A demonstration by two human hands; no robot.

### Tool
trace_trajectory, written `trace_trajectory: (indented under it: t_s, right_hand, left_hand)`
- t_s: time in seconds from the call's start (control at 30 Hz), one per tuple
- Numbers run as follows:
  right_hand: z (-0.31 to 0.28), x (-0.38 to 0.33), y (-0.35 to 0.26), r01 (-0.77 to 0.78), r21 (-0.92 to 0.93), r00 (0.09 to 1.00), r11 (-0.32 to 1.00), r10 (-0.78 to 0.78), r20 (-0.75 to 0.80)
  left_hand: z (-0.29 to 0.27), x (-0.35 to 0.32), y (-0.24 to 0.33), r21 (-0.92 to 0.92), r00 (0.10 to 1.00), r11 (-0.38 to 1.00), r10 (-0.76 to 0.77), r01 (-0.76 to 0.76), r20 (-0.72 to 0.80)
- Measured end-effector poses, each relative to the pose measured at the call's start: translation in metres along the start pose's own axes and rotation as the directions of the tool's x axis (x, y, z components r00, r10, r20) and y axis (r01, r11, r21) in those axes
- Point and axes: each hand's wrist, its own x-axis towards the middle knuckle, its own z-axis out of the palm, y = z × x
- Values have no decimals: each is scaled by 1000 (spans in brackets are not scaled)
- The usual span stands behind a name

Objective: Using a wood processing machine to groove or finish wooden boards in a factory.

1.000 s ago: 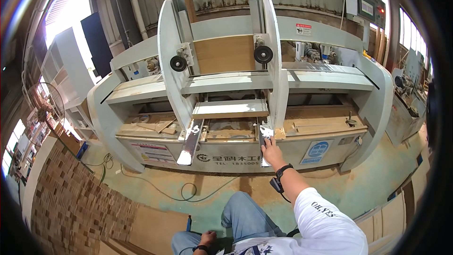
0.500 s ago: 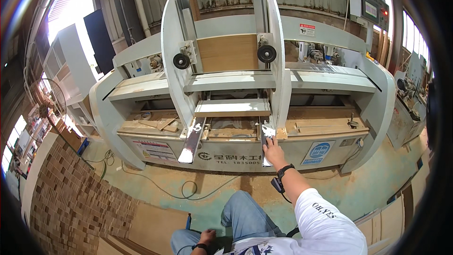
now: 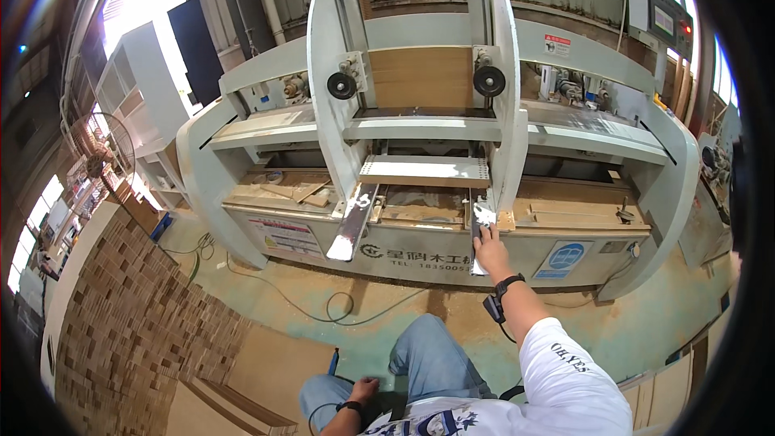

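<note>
My right hand (image 3: 490, 249) reaches forward and lies on the right support arm (image 3: 478, 262), a narrow dark bar with worn white patches. Its fingers are stretched out along the bar's top, not wrapped round it. The matching left support arm (image 3: 352, 226) juts out with no hand on it. Between and behind the two arms, a board with a pale top and brown front edge (image 3: 424, 171) lies level across the woodworking machine (image 3: 404, 131). My left hand (image 3: 365, 390) is low by my left thigh; its fingers are too small and dark to make out.
Two black hand knobs (image 3: 341, 85) sit on the machine's white uprights. A control panel (image 3: 663, 23) hangs at the far right. Wood offcuts (image 3: 303, 192) lie on the machine's lower ledge. A cable (image 3: 323, 319) curls over the floor. At left stand a patterned wood-block panel (image 3: 137, 315) and a fan (image 3: 98, 145).
The view has shifted, so the machine sits further right and a little higher in the picture. My right hand stays on the right support arm. My left hand remains by my thigh.
</note>
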Motion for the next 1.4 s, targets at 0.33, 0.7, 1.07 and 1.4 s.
trace_trajectory:
  t_s: [0.33, 0.7, 1.07, 1.4]
  right_hand:
    - [1, -1, 1, 12, 14, 1000, 1000, -12, -23]
    - [-1, -1, 0, 6, -3, 1000, 1000, -6, -20]
    - [-10, -5, -6, -14, 12, 1000, 1000, 14, 9]
    - [-12, -3, -8, -48, 20, 998, 999, 47, 49]
  left_hand:
    - [-2, -3, 5, -28, 1000, 1000, -4, 5, 9]
    - [-1, 4, -1, -43, 999, 999, -22, 24, 27]
    - [1, -1, 3, -58, 998, 996, -65, 64, -14]
    - [-2, 2, 3, -35, 997, 998, -50, 52, 60]
